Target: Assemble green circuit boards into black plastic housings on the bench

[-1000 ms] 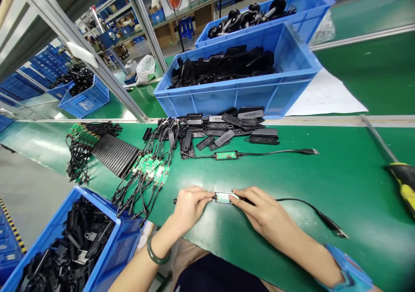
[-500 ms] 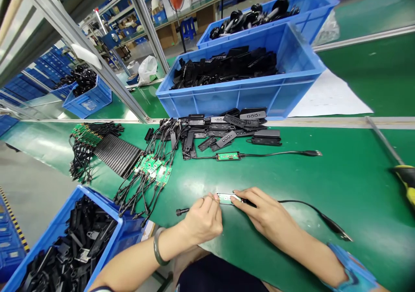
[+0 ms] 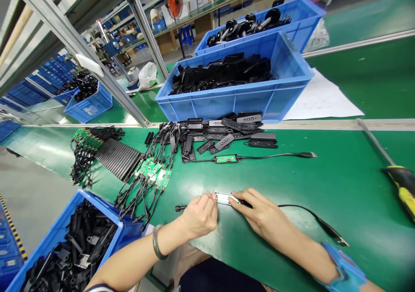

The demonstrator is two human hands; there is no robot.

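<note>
Both hands meet on a small circuit board [image 3: 223,198] lying on the green conveyor belt [image 3: 340,184]. My left hand [image 3: 198,216] is curled, its fingertips pinching the board's left end. My right hand [image 3: 259,214] pinches the right end, where a black cable [image 3: 301,210] runs off to a plug at the right. A short black lead [image 3: 181,207] sticks out to the left of the board. Beyond it on the belt lies another green board with cable [image 3: 227,158].
Black housings [image 3: 227,132] and wired green boards [image 3: 152,169] are heaped behind my hands. A blue bin of black parts [image 3: 233,97] stands at the back, another blue bin [image 3: 65,244] at front left. A yellow-handled screwdriver [image 3: 402,184] lies at the right.
My left hand has slid from beside the board to below it, wrist turned inward, still pinching its left end. The right hand has barely moved.
</note>
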